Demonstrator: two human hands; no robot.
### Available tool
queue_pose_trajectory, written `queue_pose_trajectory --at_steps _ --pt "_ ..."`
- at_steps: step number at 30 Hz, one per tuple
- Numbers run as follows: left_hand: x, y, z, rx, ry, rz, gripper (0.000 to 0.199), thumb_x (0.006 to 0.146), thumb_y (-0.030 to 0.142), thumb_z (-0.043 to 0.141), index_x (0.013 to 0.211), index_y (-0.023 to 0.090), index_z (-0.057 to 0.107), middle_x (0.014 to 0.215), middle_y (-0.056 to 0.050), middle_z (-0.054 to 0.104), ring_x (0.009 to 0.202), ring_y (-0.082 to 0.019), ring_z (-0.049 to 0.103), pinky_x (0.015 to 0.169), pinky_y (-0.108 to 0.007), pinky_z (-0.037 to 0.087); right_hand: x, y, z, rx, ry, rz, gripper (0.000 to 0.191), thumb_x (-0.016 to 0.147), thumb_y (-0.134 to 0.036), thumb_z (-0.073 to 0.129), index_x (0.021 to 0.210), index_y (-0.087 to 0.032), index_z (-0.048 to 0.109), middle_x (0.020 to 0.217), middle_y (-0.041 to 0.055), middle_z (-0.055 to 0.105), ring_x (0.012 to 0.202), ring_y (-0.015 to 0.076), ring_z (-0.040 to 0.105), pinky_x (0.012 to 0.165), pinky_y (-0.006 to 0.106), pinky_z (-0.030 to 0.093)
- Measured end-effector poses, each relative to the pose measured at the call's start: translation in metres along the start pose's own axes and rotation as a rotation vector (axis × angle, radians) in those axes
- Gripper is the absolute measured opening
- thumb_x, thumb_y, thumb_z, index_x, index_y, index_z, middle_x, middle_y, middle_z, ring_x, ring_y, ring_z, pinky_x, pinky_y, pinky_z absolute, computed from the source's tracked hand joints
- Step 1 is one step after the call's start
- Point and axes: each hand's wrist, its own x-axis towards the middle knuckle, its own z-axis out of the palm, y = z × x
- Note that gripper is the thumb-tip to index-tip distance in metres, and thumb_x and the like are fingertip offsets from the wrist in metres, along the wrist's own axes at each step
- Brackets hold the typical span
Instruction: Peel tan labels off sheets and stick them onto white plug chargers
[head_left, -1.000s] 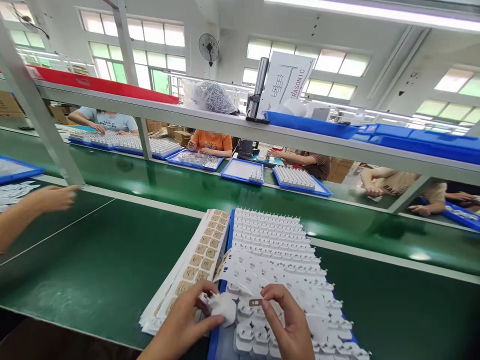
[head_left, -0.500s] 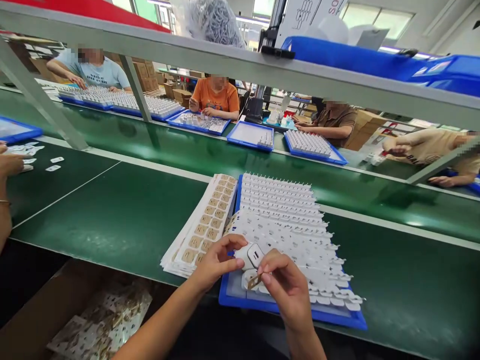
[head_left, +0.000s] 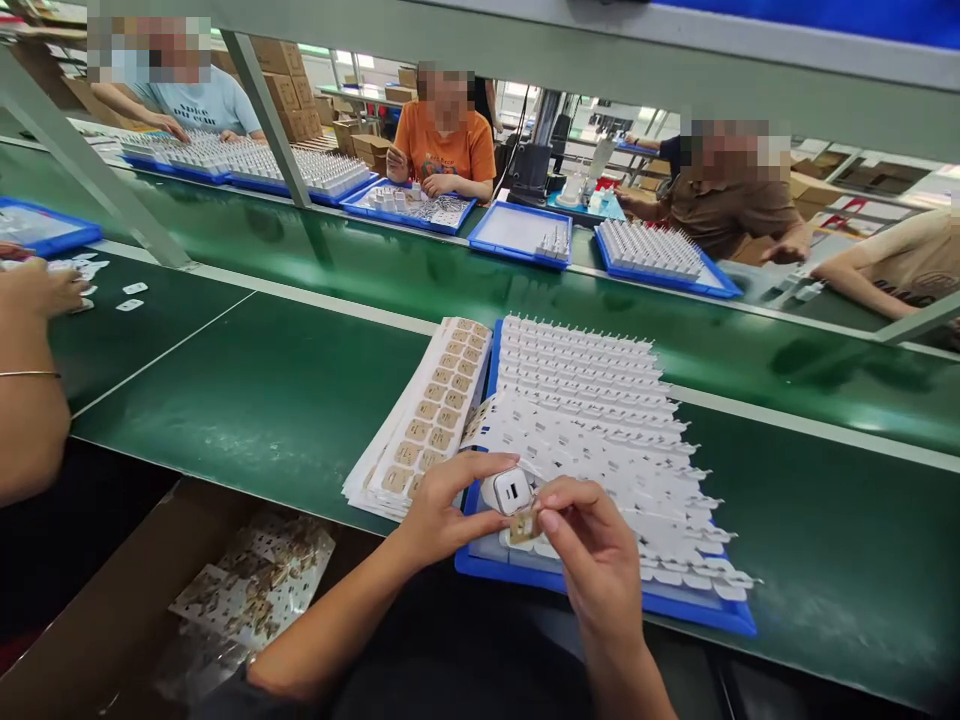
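Observation:
My left hand (head_left: 450, 505) holds a small white charger (head_left: 510, 491) between thumb and fingers, its face with a dark port slot turned up toward me. Close beside it, my right hand (head_left: 592, 535) pinches a small brownish sticker (head_left: 524, 525) just below the charger's face. Both hands are over the near part of a blue tray (head_left: 675, 608) filled with rows of white pieces (head_left: 577, 375). A white perforated sheet (head_left: 570, 450) lies across those rows. Left of the tray is a stack of sticker sheets (head_left: 427, 420) with brown square labels.
A co-worker's arm (head_left: 30, 400) reaches in at the left near loose white pieces (head_left: 130, 304). Across the green bench (head_left: 322, 370), people work behind blue trays (head_left: 517, 235). A grey shelf beam (head_left: 525, 50) crosses above. An open box (head_left: 142, 580) with scrap sheets is below left.
The charger's port face has turned more toward me, and the brown sticker now shows flatter beneath it. The view has tilted down. The co-worker's arm reaches further in from the left.

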Motion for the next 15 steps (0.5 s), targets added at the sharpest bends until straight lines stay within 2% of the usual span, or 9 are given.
queue_pose_trajectory --at_steps 3,15 --pt "0.0 0.004 0.0 0.033 -0.009 0.034 0.047 0.081 0.031 0.078 0.126 0.026 0.067 0.124 -0.01 0.072 0.114 -0.027 0.068 0.1 -0.039 0.05 0.002 -0.001 0.001 -0.073 0.085 0.011 0.003 0.091 -0.022 0.067 0.092 -0.024 0.067 0.084 0.0015 0.063 0.08 0.0161 0.061 0.073 0.027 0.053" --pt "0.0 0.013 -0.005 0.056 -0.061 0.04 0.05 0.081 0.031 0.078 0.129 0.027 0.065 0.124 -0.009 0.072 0.113 -0.027 0.067 0.1 -0.038 0.049 0.005 -0.003 0.002 -0.076 0.045 0.062 0.003 0.091 -0.021 0.067 0.092 -0.024 0.066 0.087 0.0015 0.063 0.083 0.0165 0.061 0.075 0.028 0.052"
